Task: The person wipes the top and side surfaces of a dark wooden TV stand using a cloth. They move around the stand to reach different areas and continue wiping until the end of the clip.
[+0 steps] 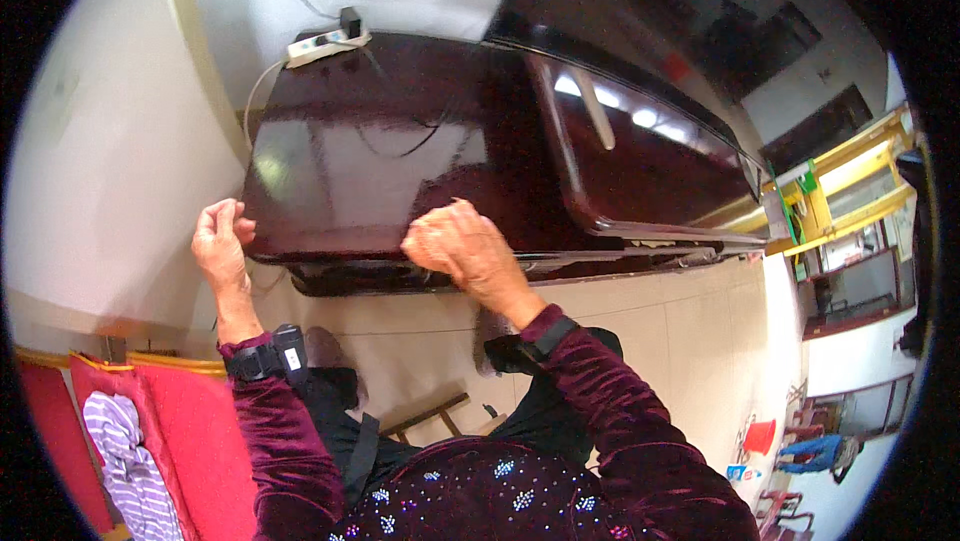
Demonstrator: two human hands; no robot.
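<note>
My right hand (484, 256) is closed over a crumpled peach-coloured cloth (429, 241) at the front edge of a dark, glossy wooden cabinet (375, 196). The fingers partly cover the cloth. At the cabinet's front left corner, my left hand (223, 245) hovers with loosely bent fingers and nothing visible in them. A thin black cable (405, 154) curves across the polished top, which mirrors the light. Toward the back left sits a white power strip (322, 48) with a black adapter (350, 21) plugged into it.
A large black television screen (675, 38) rises at the back right, beside a raised glossy panel (645, 166). Red cushions (195, 443) with a striped purple cloth (127, 451) lie at left. A wooden frame (427, 413) is near my legs. Far right, a person (814, 457) and a red bucket (760, 436) are visible.
</note>
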